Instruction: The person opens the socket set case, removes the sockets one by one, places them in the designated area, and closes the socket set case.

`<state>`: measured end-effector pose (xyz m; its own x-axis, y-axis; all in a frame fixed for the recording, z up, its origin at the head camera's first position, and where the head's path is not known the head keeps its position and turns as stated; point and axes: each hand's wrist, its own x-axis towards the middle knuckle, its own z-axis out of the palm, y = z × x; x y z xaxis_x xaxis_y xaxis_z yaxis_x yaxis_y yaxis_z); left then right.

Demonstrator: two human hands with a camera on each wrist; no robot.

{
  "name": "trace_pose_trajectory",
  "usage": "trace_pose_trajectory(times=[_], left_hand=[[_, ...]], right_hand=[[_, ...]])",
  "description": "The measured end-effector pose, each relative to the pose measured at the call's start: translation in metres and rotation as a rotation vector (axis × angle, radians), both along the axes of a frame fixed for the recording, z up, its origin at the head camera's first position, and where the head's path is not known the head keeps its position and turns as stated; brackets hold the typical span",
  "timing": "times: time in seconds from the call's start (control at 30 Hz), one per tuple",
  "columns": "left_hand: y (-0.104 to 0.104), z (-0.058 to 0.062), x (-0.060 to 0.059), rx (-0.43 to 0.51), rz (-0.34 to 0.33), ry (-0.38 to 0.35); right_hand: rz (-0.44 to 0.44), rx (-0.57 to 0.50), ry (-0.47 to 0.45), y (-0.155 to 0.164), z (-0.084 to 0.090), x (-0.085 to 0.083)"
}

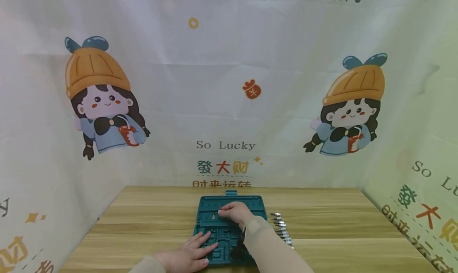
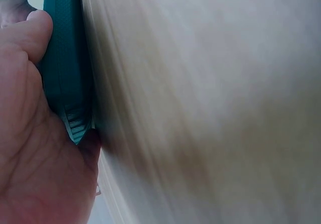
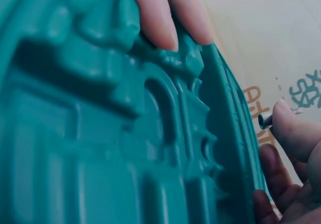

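A teal molded tool case (image 1: 218, 251) lies unfolded on the table, its lid (image 1: 207, 203) at the far side. My right hand (image 1: 237, 214) is over the lid and pinches a small bit socket (image 3: 266, 119) between thumb and fingertips; its hollow end shows in the right wrist view. One small metal piece (image 1: 213, 215) is in the lid just left of those fingertips. My left hand (image 1: 186, 253) rests on the near left edge of the case, fingers extended and spread over the molded slots. In the left wrist view its thumb (image 2: 90, 148) touches the case's corner.
Several metal bit sockets (image 1: 280, 225) lie in a row on the wooden table (image 1: 340, 233), right of the case and close to my right forearm. A printed cloth backdrop (image 1: 229, 118) rises behind the table and at both sides.
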<state>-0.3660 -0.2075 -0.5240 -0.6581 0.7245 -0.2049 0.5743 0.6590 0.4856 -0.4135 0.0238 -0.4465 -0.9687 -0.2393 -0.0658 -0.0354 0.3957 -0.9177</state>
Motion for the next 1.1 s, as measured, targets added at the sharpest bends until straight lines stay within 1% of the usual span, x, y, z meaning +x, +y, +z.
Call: trace_pose_trajectory(times=[0.27, 0.5, 0.7, 0.8, 1.0, 1.1], left_hand=[[-0.002, -0.002, -0.003, -0.011, 0.011, -0.014], [-0.003, -0.007, -0.007, -0.013, 0.011, -0.034], [-0.003, -0.007, -0.006, -0.006, 0.022, -0.049], [-0.003, -0.007, -0.007, 0.0, 0.017, -0.057], [-0.003, -0.008, -0.008, -0.008, -0.006, -0.046], [-0.003, -0.009, -0.009, -0.015, -0.006, -0.049]], right_hand=[[0.092, 0.006, 0.052, 0.026, 0.022, 0.014], [0.146, -0.026, 0.08, 0.058, 0.026, 0.018], [0.132, 0.013, 0.132, 0.083, 0.026, 0.02], [0.123, 0.03, 0.142, 0.096, 0.027, 0.024], [0.116, 0.035, 0.112, 0.119, 0.029, 0.033], [0.107, 0.034, 0.09, 0.13, 0.029, 0.037]])
